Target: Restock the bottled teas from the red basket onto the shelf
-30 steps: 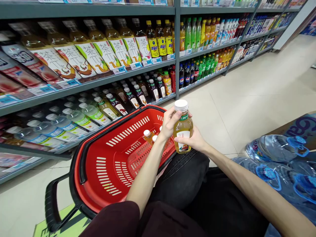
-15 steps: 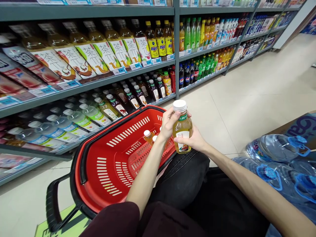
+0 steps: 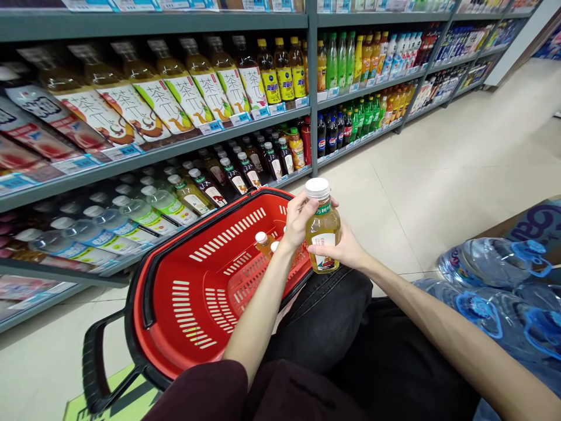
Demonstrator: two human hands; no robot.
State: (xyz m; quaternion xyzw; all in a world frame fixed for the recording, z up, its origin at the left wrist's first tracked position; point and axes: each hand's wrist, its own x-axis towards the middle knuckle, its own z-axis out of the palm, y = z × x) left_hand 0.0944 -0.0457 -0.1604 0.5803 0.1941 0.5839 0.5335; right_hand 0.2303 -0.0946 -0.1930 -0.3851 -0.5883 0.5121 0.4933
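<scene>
Both of my hands hold one small bottle of amber tea [image 3: 323, 231] with a white cap, upright above my knee. My left hand [image 3: 297, 221] wraps its upper part from the left, fingers curled near the neck. My right hand [image 3: 346, 248] grips its lower part from the right, over the white label. Just left of the bottle a red shopping basket [image 3: 188, 292] with a black rim rests against my leg. Inside the basket lie two or three similar white-capped bottles [image 3: 263, 241], partly hidden by my left forearm.
Grey shelves [image 3: 166, 149] full of drink bottles run along the left and recede to the far right. Large blue-tinted water jugs [image 3: 491, 269] lie on the floor at my right, beside a printed carton [image 3: 534, 219]. The basket's black handle [image 3: 94, 362] sticks out at the lower left. Pale floor tiles stretch ahead.
The bottle and both hands have drifted very slightly left; the grip is the same. Otherwise nothing has visibly moved.
</scene>
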